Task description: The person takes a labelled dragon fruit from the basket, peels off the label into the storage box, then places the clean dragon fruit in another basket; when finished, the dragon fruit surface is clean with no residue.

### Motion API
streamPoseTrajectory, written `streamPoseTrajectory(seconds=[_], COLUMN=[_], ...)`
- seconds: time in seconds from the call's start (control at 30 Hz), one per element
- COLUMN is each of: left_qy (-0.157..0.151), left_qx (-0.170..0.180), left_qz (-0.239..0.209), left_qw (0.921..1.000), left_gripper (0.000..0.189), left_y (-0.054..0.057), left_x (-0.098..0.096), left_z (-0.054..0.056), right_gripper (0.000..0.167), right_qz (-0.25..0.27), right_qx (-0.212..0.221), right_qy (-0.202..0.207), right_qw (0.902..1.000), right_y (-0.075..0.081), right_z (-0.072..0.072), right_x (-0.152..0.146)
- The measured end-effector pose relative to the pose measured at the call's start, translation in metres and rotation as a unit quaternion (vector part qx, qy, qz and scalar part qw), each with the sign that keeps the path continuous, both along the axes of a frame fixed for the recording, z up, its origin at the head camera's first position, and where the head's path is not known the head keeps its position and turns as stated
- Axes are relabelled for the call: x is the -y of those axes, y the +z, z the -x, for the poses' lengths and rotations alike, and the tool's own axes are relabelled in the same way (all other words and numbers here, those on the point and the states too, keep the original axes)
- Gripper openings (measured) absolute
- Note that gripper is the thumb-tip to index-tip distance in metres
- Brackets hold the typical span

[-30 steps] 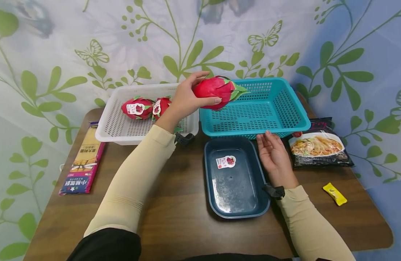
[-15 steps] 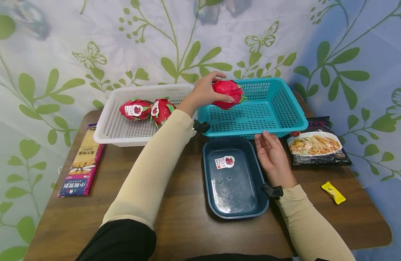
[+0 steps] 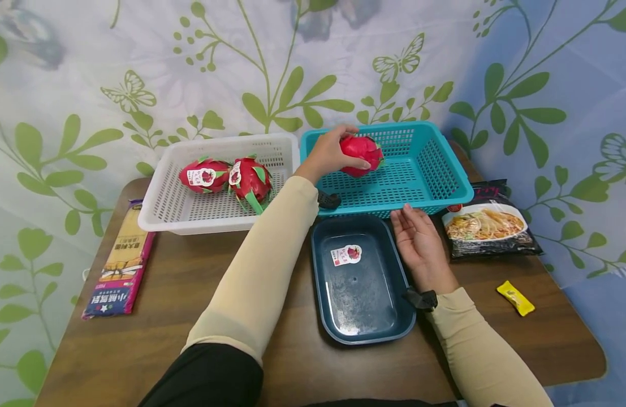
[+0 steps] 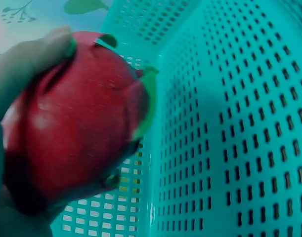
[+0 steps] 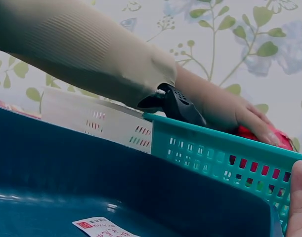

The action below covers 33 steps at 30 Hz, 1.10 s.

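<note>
My left hand [image 3: 333,151] grips a red dragon fruit [image 3: 362,155] inside the turquoise basket [image 3: 457,189], at its left part. Close up in the left wrist view, the fruit [image 4: 86,123] fills much of the frame, with thumb and fingers round its near end and the perforated basket wall beside it. My right hand [image 3: 418,240] lies palm up with loosely bent fingers, its fingertips right at the basket's front rim. It holds nothing. Two more dragon fruits, one with a label [image 3: 204,175] and one beside it [image 3: 250,181], lie in the white basket [image 3: 160,223].
A dark blue tray [image 3: 363,299] with a sticker [image 3: 346,255] on its floor stands in front of the turquoise basket. At the left lies a noodle packet [image 3: 119,260]. A black noodle bag [image 3: 488,223] and a small yellow packet [image 3: 516,298] lie at the right.
My left hand has carried the dragon fruit from over the left side of the turquoise basket down into it. The right hand stays at the rim. The head view has shifted slightly.
</note>
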<state>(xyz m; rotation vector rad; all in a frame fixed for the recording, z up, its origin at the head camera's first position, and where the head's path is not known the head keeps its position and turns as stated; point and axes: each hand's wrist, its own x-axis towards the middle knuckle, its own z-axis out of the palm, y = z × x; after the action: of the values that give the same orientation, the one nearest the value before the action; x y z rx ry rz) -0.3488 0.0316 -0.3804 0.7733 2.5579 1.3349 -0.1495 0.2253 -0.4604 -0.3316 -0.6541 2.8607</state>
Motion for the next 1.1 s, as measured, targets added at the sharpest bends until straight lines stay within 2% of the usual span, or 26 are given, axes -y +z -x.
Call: streamPoseTrajectory(seconds=[0.07, 0.17, 0.3, 0.43, 0.63, 0.83, 0.93, 1.1], left_qy=[0.0, 0.009, 0.047, 0.073, 0.071, 0.046, 0.03, 0.013], left_qx=[-0.001, -0.011, -0.012, -0.015, -0.024, -0.021, -0.034, -0.063], left_qz=[0.024, 0.087, 0.17, 0.217, 0.243, 0.256, 0.254, 0.23], left_qw=[0.9997, 0.9961, 0.9843, 0.9732, 0.9671, 0.9654, 0.9662, 0.971], left_gripper=[0.09, 0.091, 0.094, 0.1, 0.103, 0.098, 0.094, 0.08], left_y=[-0.003, -0.006, -0.005, -0.002, 0.002, 0.008, 0.019, 0.048], left_x=[0.0, -0.001, -0.002, -0.004, -0.002, 0.003, 0.005, 0.01], left_z=[0.001, 0.003, 0.003, 0.002, -0.002, -0.008, -0.014, -0.031], right_gripper=[0.013, 0.013, 0.013, 0.013, 0.012, 0.012, 0.011, 0.011], right_qz=[-0.004, -0.006, -0.009, -0.012, -0.015, -0.006, -0.009, -0.01], right_qx=[0.0, -0.002, -0.006, -0.007, -0.004, -0.006, -0.008, -0.009], right_qy=[-0.002, -0.002, 0.001, 0.001, -0.001, 0.004, 0.004, 0.006], right_qw=[1.0, 1.0, 0.9999, 0.9999, 0.9999, 1.0, 0.9999, 0.9999], right_y=[0.0, 0.001, 0.0, 0.0, 0.0, 0.0, 0.0, 0.0], right_z=[0.0, -0.001, -0.001, -0.001, 0.0, -0.001, -0.002, -0.001], right_x=[0.0, 0.001, 0.001, 0.001, 0.0, 0.0, -0.001, -0.001])
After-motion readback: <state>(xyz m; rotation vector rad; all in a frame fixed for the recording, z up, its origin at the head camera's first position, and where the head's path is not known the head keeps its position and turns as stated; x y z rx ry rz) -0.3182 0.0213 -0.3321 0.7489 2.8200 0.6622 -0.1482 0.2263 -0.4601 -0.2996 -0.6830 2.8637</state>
